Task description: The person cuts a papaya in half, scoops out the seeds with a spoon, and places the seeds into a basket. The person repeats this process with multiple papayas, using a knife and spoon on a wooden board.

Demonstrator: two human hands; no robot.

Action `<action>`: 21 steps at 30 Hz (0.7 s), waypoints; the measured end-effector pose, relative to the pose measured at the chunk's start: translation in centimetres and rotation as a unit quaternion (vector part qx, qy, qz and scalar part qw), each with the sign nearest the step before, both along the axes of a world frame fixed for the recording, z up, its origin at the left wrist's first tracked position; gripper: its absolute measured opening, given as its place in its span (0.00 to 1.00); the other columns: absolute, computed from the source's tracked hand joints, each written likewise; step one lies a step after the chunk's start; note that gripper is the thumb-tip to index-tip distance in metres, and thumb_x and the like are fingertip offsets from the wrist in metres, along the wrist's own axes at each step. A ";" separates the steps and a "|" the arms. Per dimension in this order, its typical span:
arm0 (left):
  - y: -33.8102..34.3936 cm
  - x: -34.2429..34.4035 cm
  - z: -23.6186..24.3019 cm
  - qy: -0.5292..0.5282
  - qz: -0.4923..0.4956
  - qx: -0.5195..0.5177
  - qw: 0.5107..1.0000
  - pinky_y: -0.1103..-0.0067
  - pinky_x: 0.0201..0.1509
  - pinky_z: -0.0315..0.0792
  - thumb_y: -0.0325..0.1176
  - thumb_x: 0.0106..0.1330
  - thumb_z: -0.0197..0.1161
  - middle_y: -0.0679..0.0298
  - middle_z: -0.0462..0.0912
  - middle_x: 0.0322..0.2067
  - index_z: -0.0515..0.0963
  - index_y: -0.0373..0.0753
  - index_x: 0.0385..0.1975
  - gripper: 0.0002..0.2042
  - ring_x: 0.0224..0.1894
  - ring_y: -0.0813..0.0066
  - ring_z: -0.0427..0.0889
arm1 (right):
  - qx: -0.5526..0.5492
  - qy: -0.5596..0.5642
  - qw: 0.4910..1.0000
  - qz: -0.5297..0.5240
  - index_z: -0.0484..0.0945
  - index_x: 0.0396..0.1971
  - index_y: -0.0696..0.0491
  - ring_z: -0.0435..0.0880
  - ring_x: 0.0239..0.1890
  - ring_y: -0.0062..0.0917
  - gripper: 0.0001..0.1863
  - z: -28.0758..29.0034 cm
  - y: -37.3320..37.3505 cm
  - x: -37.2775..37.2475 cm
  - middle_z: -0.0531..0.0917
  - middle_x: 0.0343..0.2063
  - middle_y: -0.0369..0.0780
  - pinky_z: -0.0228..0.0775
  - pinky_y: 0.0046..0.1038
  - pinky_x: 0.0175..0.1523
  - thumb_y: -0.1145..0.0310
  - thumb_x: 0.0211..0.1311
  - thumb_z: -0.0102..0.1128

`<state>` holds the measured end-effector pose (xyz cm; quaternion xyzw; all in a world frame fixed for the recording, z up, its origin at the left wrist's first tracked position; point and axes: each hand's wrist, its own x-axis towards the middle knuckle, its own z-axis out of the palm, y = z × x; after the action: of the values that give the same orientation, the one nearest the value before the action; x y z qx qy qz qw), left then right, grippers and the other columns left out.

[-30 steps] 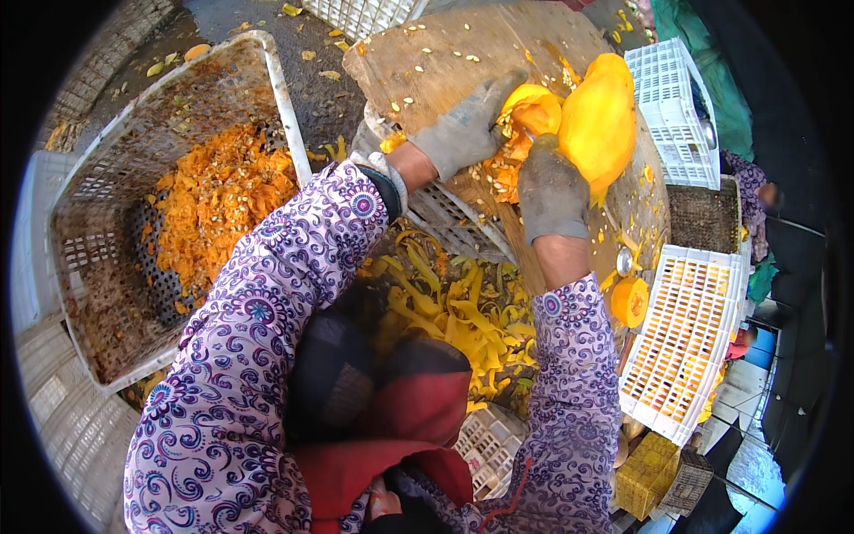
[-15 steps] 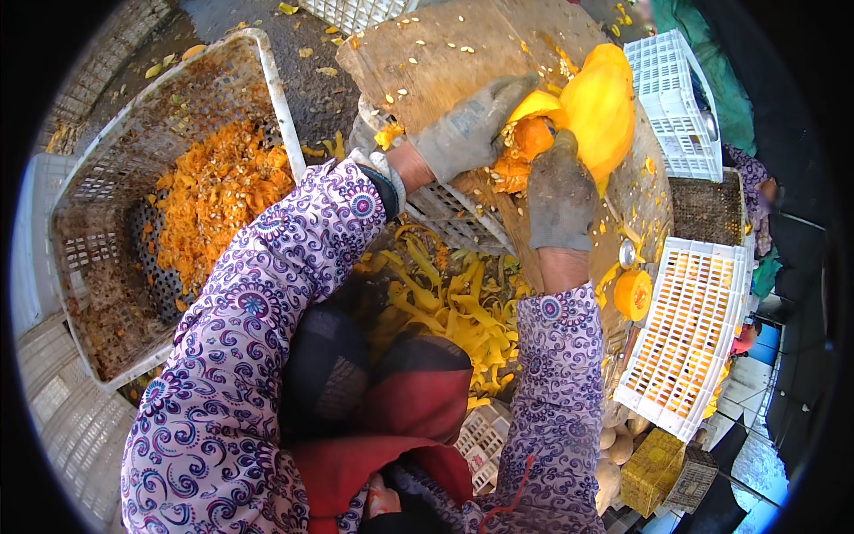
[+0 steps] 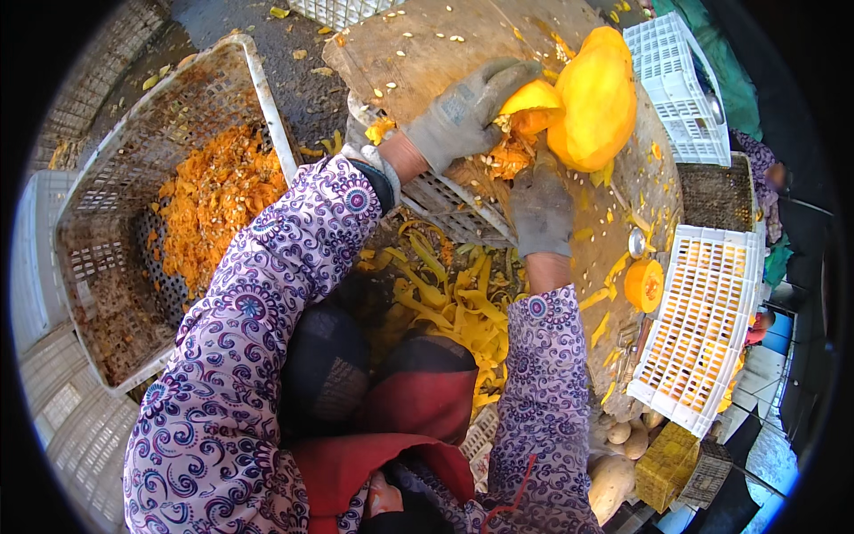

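A peeled yellow squash half [image 3: 598, 98] lies on a wooden board [image 3: 427, 53] over a white crate. My left hand [image 3: 467, 111], in a grey glove, grips its near end by the open seed cavity. My right hand [image 3: 540, 206], also gloved, is closed on a tool whose tip is hidden in the orange pulp and seeds [image 3: 511, 156] spilling from the squash. Pale seeds are scattered over the board.
A big white basket [image 3: 258, 84] at left holds orange pulp [image 3: 209, 200]. Yellow peel strips [image 3: 463, 307] pile by my knees. A small cut squash piece [image 3: 644, 285] sits at right beside a white crate [image 3: 703, 329] of yellow pieces. More crates stand behind.
My left hand slid up along the squash to its near end. The squash turned slightly on the board, and more pulp and seeds came out under my right hand.
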<state>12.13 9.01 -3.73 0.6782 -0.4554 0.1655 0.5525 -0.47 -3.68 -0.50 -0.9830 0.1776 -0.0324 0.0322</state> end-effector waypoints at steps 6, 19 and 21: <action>-0.8 0.9 -0.6 0.055 0.020 -0.071 0.996 0.72 0.64 0.59 0.24 0.47 0.64 0.52 0.64 0.58 0.58 0.40 0.62 0.37 0.60 0.56 0.64 | 0.128 -0.170 0.977 0.000 0.72 0.45 0.60 0.78 0.40 0.47 0.21 0.6 0.5 -0.6 0.78 0.34 0.55 0.70 0.39 0.45 0.56 0.64 0.45; -2.0 1.8 -2.0 0.275 -0.092 -0.046 0.956 0.79 0.62 0.61 0.18 0.51 0.61 0.55 0.67 0.58 0.52 0.38 0.64 0.39 0.59 0.70 0.67 | 0.695 -0.236 0.677 -0.053 0.71 0.43 0.56 0.62 0.15 0.09 0.14 2.0 2.3 1.2 0.65 0.18 0.28 0.51 0.14 0.15 0.63 0.64 0.53; -1.9 2.0 -2.0 0.295 -0.107 -0.056 0.948 0.80 0.61 0.62 0.17 0.51 0.60 0.57 0.67 0.58 0.54 0.39 0.64 0.38 0.58 0.72 0.68 | 0.663 -0.233 0.705 -0.092 0.72 0.43 0.57 0.64 0.17 0.10 0.14 1.9 2.3 1.9 0.68 0.19 0.29 0.55 0.15 0.17 0.64 0.64 0.54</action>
<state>14.11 7.13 -5.77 0.6117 -0.3322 -0.0764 0.7139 1.39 -1.37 1.44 -0.6482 0.2292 -0.1374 0.7131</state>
